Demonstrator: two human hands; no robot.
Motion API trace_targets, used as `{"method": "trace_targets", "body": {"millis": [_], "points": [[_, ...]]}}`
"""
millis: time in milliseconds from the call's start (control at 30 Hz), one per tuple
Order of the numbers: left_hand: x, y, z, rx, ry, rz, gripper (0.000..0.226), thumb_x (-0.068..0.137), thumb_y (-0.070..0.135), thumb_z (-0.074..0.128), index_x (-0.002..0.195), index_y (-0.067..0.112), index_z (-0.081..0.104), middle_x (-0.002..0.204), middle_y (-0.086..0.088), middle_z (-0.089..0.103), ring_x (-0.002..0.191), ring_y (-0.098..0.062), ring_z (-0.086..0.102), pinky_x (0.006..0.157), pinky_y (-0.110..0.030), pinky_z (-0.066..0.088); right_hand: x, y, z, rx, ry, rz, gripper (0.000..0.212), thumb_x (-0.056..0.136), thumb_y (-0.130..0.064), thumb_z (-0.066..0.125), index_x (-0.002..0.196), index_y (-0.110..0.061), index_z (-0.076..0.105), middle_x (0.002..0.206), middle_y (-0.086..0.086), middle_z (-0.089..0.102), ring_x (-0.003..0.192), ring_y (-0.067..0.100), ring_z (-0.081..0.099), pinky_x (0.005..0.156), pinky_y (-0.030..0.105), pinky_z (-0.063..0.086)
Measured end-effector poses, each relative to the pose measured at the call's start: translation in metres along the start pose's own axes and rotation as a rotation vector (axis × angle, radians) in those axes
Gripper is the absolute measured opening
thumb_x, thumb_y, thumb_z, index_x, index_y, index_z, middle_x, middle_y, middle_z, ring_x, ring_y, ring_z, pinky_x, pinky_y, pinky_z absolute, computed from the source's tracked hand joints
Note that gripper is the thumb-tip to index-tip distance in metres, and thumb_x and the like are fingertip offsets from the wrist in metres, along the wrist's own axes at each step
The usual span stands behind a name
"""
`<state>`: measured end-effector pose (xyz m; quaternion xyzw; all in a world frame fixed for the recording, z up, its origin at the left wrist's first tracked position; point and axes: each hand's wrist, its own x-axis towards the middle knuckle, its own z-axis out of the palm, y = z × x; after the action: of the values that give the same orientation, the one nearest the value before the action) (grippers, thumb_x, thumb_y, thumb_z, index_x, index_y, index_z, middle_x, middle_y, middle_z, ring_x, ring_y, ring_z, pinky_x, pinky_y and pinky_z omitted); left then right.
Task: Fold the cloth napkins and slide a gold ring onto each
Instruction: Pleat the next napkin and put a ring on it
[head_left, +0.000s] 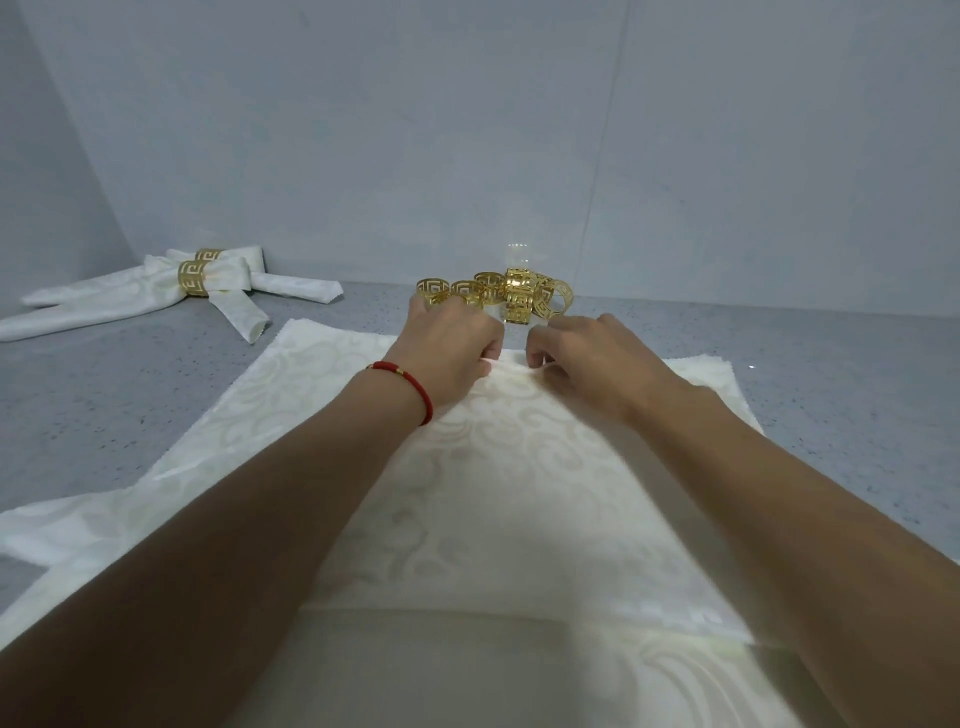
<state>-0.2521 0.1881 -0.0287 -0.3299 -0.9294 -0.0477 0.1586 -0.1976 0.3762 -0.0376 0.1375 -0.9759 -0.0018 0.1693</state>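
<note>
Both hands, the left hand (451, 340) and right hand (582, 358), pinch the far middle of a soft, light cream napkin (498, 467) lying flat on the grey counter (104, 374), just before loose gold rings (498, 293); it likely creases easily when gathered from there.

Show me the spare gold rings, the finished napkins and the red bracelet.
spare gold rings (511, 296): head view, middle of the pile.
finished napkins (156, 293): head view, cloth left of the rings.
red bracelet (415, 384): head view, band on the wrist.
</note>
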Motion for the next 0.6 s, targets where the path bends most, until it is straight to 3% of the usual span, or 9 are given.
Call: {"method": "trace_targets", "body": {"millis": [133, 233, 300, 333, 400, 467, 600], "points": [[-0.015, 0.001, 0.002, 0.248, 0.063, 0.140, 0.031, 0.076, -0.007, 0.061, 0.072, 0.023, 0.055, 0.075, 0.006, 0.058, 0.082, -0.019, 0.051, 0.075, -0.036, 0.023, -0.022, -0.004, 0.005, -0.048, 0.049, -0.034, 0.018, 0.091, -0.017, 0.061, 0.106, -0.026, 0.066, 0.100, -0.003, 0.063, 0.097, 0.026, 0.061, 0.079, 0.039, 0.040], [-0.025, 0.004, 0.003, 0.251, 0.079, 0.106, 0.032, 0.086, 0.001, 0.053, 0.063, 0.023, 0.046, 0.067, 0.004, 0.051, 0.073, -0.022, 0.053, 0.072, -0.034, 0.020, -0.030, -0.004, 0.008, 0.142, 0.101, 0.091, 0.022, 0.091, -0.019, 0.057, 0.105, -0.027, 0.071, 0.102, -0.006, 0.069, 0.098, 0.024, 0.065, 0.086, 0.042, 0.048], [-0.027, 0.004, 0.006, 0.065, 0.115, 0.040, 0.024, 0.097, 0.013, 0.047, 0.090, 0.025, 0.067, 0.081, -0.001, 0.065, 0.084, -0.026, 0.060, 0.073, -0.033, 0.028, -0.031, -0.004, 0.010, 0.270, 0.182, 0.180, 0.022, 0.096, -0.020, 0.057, 0.108, -0.023, 0.074, 0.098, -0.004, 0.074, 0.093, 0.023, 0.067, 0.085, 0.042, 0.052], [-0.027, 0.003, 0.008, -0.031, 0.144, -0.004, 0.024, 0.100, 0.018, 0.047, 0.109, 0.023, 0.069, 0.093, -0.004, 0.069, 0.092, -0.028, 0.061, 0.075, -0.034, 0.034, -0.031, -0.005, 0.011, 0.302, 0.217, 0.218, 0.022, 0.097, -0.021, 0.059, 0.112, -0.021, 0.075, 0.096, -0.002, 0.074, 0.091, 0.023, 0.067, 0.084, 0.041, 0.053], [-0.027, 0.000, 0.015, -0.155, 0.169, -0.074, 0.028, 0.100, 0.022, 0.053, 0.123, 0.021, 0.067, 0.106, -0.005, 0.071, 0.101, -0.027, 0.062, 0.083, -0.035, 0.044, -0.030, -0.004, 0.015, 0.313, 0.211, 0.251, 0.023, 0.098, -0.021, 0.063, 0.116, -0.018, 0.076, 0.094, 0.001, 0.069, 0.091, 0.023, 0.064, 0.084, 0.040, 0.052], [-0.025, -0.003, 0.020, -0.187, 0.140, -0.085, 0.025, 0.097, 0.020, 0.058, 0.119, 0.018, 0.070, 0.110, -0.005, 0.069, 0.101, -0.027, 0.062, 0.084, -0.036, 0.048, -0.028, -0.002, 0.017, 0.297, 0.165, 0.239, 0.016, 0.097, -0.021, 0.066, 0.107, -0.019, 0.078, 0.097, 0.001, 0.062, 0.093, 0.022, 0.060, 0.084, 0.041, 0.051], [-0.024, -0.003, 0.021, -0.023, 0.121, -0.017, 0.018, 0.098, 0.013, 0.059, 0.084, 0.014, 0.070, 0.099, -0.003, 0.059, 0.093, -0.025, 0.058, 0.074, -0.035, 0.045, -0.030, -0.001, 0.011, 0.197, 0.136, 0.205, 0.007, 0.095, -0.022, 0.066, 0.098, -0.022, 0.072, 0.100, -0.004, 0.063, 0.103, 0.022, 0.055, 0.090, 0.043, 0.042]]}}
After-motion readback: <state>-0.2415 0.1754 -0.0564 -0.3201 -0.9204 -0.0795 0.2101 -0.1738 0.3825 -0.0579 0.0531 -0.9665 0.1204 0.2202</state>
